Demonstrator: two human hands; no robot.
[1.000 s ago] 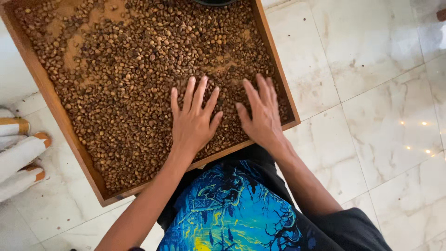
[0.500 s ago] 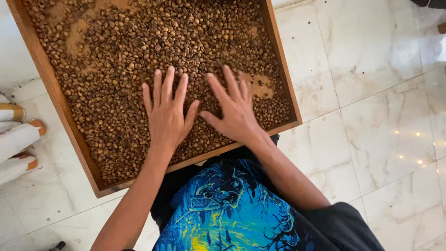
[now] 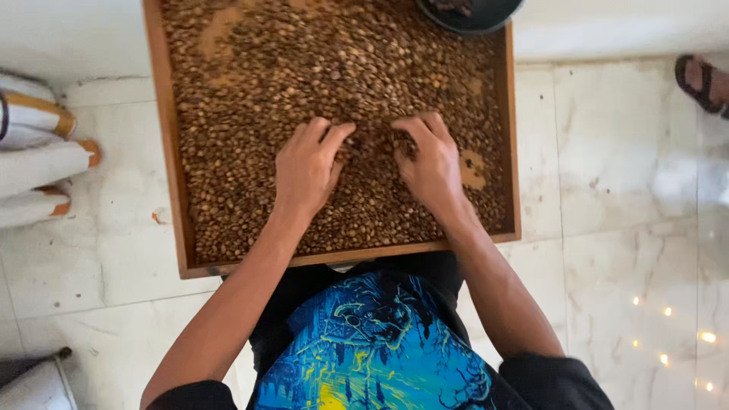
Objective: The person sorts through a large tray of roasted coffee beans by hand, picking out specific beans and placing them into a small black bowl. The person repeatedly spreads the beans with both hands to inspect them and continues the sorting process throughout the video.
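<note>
A shallow wooden tray lies on the floor in front of me, filled with small brown beans. Both my hands rest on the beans near the tray's middle. My left hand lies palm down, fingers bent and pointing right. My right hand mirrors it, fingers curled left into the beans. The fingertips nearly meet over a small heap of beans between them. Bare tray bottom shows just right of my right hand.
A dark round bowl sits at the tray's far right corner. White rolled bundles with orange ends lie on the pale tile floor at left. Another person's sandalled foot is at upper right. My blue patterned shirt fills the bottom.
My hands have slid further up the tray, from flat with spread fingers to fingers curled toward each other. The view has shifted, so the tray now looks squarer.
</note>
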